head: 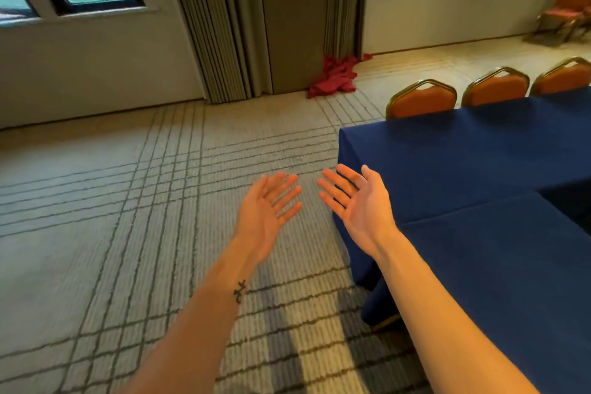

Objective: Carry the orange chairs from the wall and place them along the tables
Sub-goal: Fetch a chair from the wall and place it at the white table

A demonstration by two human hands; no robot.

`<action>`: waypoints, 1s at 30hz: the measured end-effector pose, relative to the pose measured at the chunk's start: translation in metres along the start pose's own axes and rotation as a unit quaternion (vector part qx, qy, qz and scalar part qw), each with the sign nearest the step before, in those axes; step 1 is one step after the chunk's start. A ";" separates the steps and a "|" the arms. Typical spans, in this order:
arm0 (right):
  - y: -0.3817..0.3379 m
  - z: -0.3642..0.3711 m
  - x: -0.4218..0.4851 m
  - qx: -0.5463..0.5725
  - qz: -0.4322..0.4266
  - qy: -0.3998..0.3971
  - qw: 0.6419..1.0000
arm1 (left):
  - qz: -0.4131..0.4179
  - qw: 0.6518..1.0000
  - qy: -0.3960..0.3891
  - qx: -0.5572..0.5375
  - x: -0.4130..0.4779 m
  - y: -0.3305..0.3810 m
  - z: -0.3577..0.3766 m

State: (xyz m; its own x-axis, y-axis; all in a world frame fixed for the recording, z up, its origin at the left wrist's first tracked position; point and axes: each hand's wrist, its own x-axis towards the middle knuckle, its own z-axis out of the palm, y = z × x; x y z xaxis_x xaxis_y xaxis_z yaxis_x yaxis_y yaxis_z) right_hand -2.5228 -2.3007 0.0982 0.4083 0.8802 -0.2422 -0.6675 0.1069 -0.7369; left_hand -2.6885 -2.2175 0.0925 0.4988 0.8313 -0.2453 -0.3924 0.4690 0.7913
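My left hand (267,206) and my right hand (358,198) are stretched out in front of me over the carpet, palms up, fingers straight, holding nothing. To the right stands a table under a dark blue cloth (463,150), its near corner just right of my right hand. Three orange chairs with gold frames line its far side: one (421,100), a second (496,87), a third (564,77); only their backs show. Another orange chair (567,8) stands by the far wall at the upper right.
A second blue-clothed table (499,265) meets the first at the lower right. A folded grey partition (265,19) stands against the wall ahead, with a red cloth heap (334,77) at its foot. Patterned carpet (128,201) stretches to the left and ahead.
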 end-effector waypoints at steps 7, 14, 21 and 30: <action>-0.012 0.038 0.134 -0.007 0.007 0.008 1.000 | 0.017 1.000 0.002 -0.003 0.130 0.045 -0.012; -0.012 0.107 0.291 0.002 0.001 0.030 1.000 | 0.012 1.000 -0.006 0.009 0.288 0.114 -0.043; -0.029 0.167 0.431 0.022 -0.018 0.066 0.997 | 0.004 0.999 -0.043 0.003 0.438 0.194 -0.047; -0.043 0.170 0.626 0.063 -0.025 0.093 0.993 | -0.018 0.999 -0.040 -0.015 0.634 0.221 -0.049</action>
State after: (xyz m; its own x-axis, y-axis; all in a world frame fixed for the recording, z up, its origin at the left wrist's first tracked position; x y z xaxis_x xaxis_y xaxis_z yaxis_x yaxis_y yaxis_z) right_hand -2.3444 -1.6759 0.0851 0.5429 0.7727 -0.3290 -0.7120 0.2157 -0.6682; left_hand -2.4969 -1.5725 0.0851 0.5727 0.7876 -0.2273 -0.3950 0.5081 0.7654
